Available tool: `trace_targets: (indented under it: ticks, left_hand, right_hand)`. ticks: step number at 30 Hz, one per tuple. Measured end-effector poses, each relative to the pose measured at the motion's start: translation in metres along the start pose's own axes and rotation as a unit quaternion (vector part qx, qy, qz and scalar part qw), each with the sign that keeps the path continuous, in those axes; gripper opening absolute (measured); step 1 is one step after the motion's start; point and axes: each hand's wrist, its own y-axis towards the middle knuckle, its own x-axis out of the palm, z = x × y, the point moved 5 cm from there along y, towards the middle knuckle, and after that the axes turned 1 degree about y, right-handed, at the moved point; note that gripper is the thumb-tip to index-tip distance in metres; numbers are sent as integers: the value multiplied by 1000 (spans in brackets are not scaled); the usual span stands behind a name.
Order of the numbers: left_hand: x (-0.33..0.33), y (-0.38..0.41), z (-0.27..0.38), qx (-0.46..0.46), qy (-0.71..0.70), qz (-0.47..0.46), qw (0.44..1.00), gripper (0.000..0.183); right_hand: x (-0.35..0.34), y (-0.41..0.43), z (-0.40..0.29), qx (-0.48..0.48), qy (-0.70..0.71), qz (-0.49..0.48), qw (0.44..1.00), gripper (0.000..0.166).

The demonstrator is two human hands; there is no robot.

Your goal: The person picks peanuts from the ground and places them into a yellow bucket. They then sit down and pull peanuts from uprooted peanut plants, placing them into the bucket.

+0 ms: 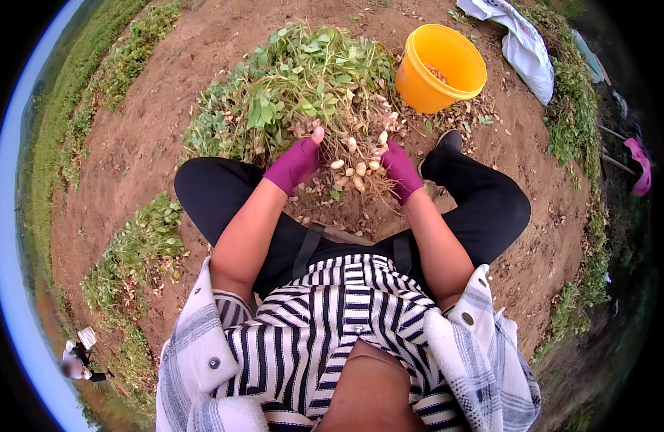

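Observation:
Both my hands wear purple fingerless gloves and meet at the root end of a peanut plant between my bent legs. My left hand (297,161) closes around the stems, thumb up, its other fingers mostly hidden. At the opposite side of the roots, my right hand (400,168) grips a peanut pod (383,138) by the thumb. Several pale peanut pods (360,169) hang among thin roots (379,186) between the hands. Just beyond lies a heap of uprooted peanut plants (310,81) with green leaves.
A yellow bucket (410,81) with some peanuts (435,73) inside stands beyond my right foot (450,141). Past it lies a white sack (528,59). More plant piles (143,237) lie on the bare soil (148,86) to the left. Far off at lower left is another person (78,360).

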Motion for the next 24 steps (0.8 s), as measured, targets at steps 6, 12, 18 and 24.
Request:
trace_targets:
  ticks: [6,12,18,24]
  left_hand:
    - [36,-15,21,-67,-17,71,995,54]
    - [20,-13,34,-1,-94,76,993,38]
    - [-26,15,75,90,20,195,977,37]
    - [-22,32,102,51,25,168,984,37]
  right_hand:
    - [23,-26,-19,-71,-332,-49,939,74]
    - [58,-51,-58,-51,-286,-75,954,59]
    - [47,-20,-96,-142,-302,-117,936,47]
    - [64,21,-104,-131,-387,-157,899,41]
